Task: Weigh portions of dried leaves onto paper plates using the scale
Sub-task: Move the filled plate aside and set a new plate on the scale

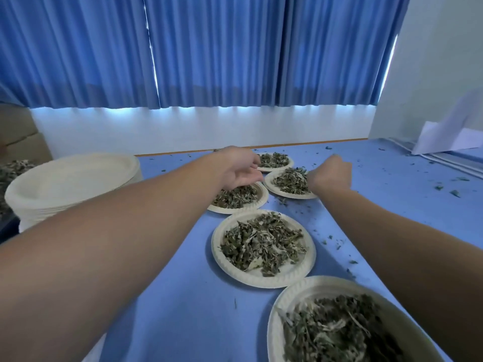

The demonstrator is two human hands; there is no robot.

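Closest to me, at the lower right, a paper plate [277, 307] heaped with dried leaves [337, 333] sits on the blue table [183, 296]. Just beyond it is a second filled plate [217, 246], then a third plate [235, 210]. Over that third one hangs the left hand [235, 168], palm down, fingers [254, 176] loosely spread and relaxed above the pile, gripping nothing (whether the tips brush the leaves I cannot tell). Beside it the right hand [330, 173] shows only its back, at the right edge of a fourth plate [277, 190]; its fingers curl away out of sight, so I cannot tell if they hold the rim. A fifth plate [271, 169] lies farthest. Off left stands a stack of empty plates [70, 178], leaf crumbs [454, 193] scatter right, and blue curtains [235, 48] hang behind
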